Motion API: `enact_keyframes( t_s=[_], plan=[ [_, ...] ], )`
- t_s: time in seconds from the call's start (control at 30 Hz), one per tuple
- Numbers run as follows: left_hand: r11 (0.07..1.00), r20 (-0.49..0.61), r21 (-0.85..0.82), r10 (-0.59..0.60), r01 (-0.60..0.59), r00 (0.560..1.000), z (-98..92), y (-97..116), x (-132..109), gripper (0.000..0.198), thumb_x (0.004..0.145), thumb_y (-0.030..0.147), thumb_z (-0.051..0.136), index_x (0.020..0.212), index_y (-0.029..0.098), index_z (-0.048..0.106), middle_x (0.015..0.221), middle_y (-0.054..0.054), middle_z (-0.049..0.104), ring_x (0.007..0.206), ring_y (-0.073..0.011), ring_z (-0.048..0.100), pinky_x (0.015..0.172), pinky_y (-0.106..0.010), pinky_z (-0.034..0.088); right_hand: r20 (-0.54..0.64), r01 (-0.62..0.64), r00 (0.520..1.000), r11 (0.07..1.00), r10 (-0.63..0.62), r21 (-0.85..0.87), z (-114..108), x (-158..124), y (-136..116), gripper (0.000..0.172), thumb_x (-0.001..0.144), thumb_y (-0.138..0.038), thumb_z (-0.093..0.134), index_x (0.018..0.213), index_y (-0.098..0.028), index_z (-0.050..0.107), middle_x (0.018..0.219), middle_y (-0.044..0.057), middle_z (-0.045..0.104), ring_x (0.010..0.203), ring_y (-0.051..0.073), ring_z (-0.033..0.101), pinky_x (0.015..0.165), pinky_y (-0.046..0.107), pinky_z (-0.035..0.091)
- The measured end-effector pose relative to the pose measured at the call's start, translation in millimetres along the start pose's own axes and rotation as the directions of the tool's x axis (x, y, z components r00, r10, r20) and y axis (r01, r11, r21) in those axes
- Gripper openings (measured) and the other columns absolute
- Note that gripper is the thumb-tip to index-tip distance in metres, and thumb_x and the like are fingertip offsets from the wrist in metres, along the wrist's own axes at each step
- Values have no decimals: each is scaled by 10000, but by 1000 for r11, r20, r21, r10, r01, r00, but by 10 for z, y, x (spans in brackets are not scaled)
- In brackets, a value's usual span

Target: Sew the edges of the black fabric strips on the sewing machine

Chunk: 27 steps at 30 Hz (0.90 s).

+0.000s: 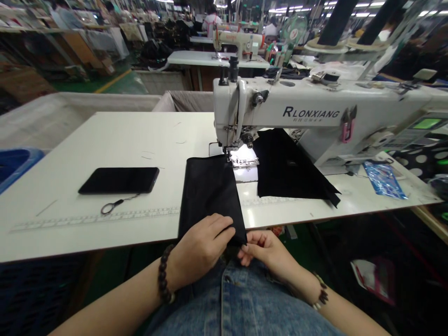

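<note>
The black cloth [212, 186] lay on the white table [129, 144], its far right corner at the foot [228, 157] of the sewing machine [273, 100] and its near end reaching the table's front edge. The left hand [199, 248] rested on that near end with its fingers bent, though whether they gripped a fold could not be told, while the right hand [268, 252] pinched the near right corner between thumb and forefinger. A phone [119, 181] lay to the left, and a second dark cloth [289, 170] spread to the right, partly beneath the machine's arm.
</note>
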<state>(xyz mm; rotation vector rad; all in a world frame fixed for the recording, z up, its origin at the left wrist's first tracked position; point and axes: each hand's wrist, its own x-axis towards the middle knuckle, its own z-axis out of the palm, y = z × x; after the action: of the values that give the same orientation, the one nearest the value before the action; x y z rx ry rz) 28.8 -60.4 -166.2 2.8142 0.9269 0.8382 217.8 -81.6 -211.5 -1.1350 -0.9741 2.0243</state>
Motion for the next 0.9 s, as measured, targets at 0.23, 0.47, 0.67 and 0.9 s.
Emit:
enact_keyframes(
  t_s=[0.23, 0.47, 0.67, 0.9],
  plan=[
    [988, 59, -152, 13, -4, 998, 43, 51, -1, 208, 858, 76, 404, 913, 86, 604, 770, -82, 591, 695, -177, 509, 597, -320, 491, 50, 10, 999, 995, -5, -97, 11, -24, -72, 317, 701, -412, 667, 634, -107, 612, 579, 21, 640, 483, 74, 558, 511, 191, 426],
    [983, 81, -182, 37, -22, 996, 44, 67, -17, 221, 854, 71, 391, 855, 67, 612, 826, -105, 599, 748, -200, 510, 639, -344, 498, 80, -3, 997, 995, 11, -98, 18, -41, -115, 317, 710, -413, 657, 622, -119, 582, 591, 14, 637, 490, 77, 556, 520, 201, 425],
    [989, 93, -134, 81, -68, 992, 29, 52, -11, 262, 888, 100, 358, 843, 62, 613, 792, -105, 606, 742, -196, 530, 643, -335, 503, 100, -7, 995, 996, 16, -91, 9, -36, -119, 320, 718, -413, 648, 619, -119, 572, 585, 15, 631, 484, 74, 550, 511, 196, 417],
    [978, 36, -42, 206, -205, 978, -27, 41, 3, 205, 860, 53, 411, 837, 10, 610, 736, -108, 622, 698, -199, 558, 623, -345, 516, 120, 80, 992, 946, -44, -314, 42, -99, -188, 345, 783, -441, 559, 613, -142, 539, 578, 10, 601, 492, 93, 536, 511, 220, 432]
  ],
)
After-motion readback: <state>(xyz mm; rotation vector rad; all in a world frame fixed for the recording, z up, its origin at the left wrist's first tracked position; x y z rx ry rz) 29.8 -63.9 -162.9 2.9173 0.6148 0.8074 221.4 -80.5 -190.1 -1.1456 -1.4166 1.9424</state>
